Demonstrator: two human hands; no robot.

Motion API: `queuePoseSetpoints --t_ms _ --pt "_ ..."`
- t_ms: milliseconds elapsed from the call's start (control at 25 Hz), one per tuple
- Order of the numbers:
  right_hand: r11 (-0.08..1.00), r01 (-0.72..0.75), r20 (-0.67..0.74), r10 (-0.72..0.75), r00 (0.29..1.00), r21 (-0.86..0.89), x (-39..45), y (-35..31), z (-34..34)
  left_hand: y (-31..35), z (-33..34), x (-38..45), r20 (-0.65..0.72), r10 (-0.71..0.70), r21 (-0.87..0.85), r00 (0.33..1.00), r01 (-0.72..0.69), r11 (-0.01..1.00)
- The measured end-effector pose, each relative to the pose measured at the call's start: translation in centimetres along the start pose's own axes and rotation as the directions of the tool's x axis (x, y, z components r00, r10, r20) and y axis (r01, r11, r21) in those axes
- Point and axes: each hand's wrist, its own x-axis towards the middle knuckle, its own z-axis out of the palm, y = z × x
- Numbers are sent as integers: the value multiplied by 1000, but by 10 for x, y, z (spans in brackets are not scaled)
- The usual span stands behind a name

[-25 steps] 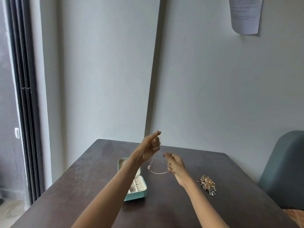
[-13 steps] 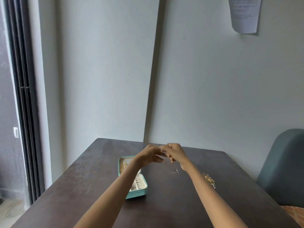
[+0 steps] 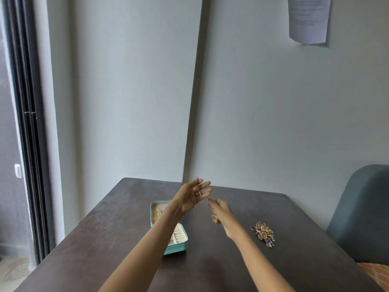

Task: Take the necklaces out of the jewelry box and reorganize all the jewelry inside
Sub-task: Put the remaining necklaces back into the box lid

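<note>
The left hand [image 3: 190,198] is raised above the surface [image 3: 117,224], palm up with fingers spread, and a thin necklace [image 3: 199,191] lies draped across them. The right hand [image 3: 220,210] hovers just beside it, fingers loosely curled, holding nothing visible. The open box [image 3: 168,228] sits below the left arm; a jewelry pile [image 3: 264,233] lies to the right.

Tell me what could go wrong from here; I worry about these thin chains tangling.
The chain lies across the left hand's straight fingers, raised above the table; with so loose a hold it may slip off or knot. The left forearm passes over the open box, so lowering it could catch the box. The pile by the right hand sits bunched and may snag anything laid on it.
</note>
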Motion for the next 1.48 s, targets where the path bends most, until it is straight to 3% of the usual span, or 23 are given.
queuePoseSetpoints --t_ms 80,200,360,480,600,720,840,920,1080,1360,1480 --pt "999 46 40 -45 998 -22 -4 4 7 -4 -8 4 -35 53 -10 998 -53 999" --pt "979 127 128 -107 986 -160 -9 2 15 -9 -15 8 -118 86 175 989 -64 982" --pt "967 122 113 -98 989 -224 -11 -2 15 -9 -16 1 -130 -61 533 990 122 837" --pt "982 85 13 -84 996 -169 -11 0 9 -15 -13 -4 -129 -183 616 975 223 756" --pt "998 40 -43 -38 998 57 -13 11 4 -27 -14 -4 -150 -268 647 952 299 701" --pt "873 9 -83 36 996 488 -14 23 1 -36 -12 -1 -162 -341 690 926 354 631" --pt "799 -1 -92 71 993 601 -16 34 4 -41 -4 1 -206 -361 759 909 381 528" --pt "793 -7 -114 96 989 609 -15 38 4 -44 0 3 -247 -377 779 893 414 471" --pt "841 -12 -111 85 990 541 -12 44 -3 -45 -1 7 -221 -412 782 884 413 467" --pt "938 -15 96 -20 995 347 -7 40 -14 -41 6 9 -193 -401 823 895 371 431" --pt "911 -18 42 0 999 411 -5 40 -9 -33 7 11 -208 -405 809 890 389 440"
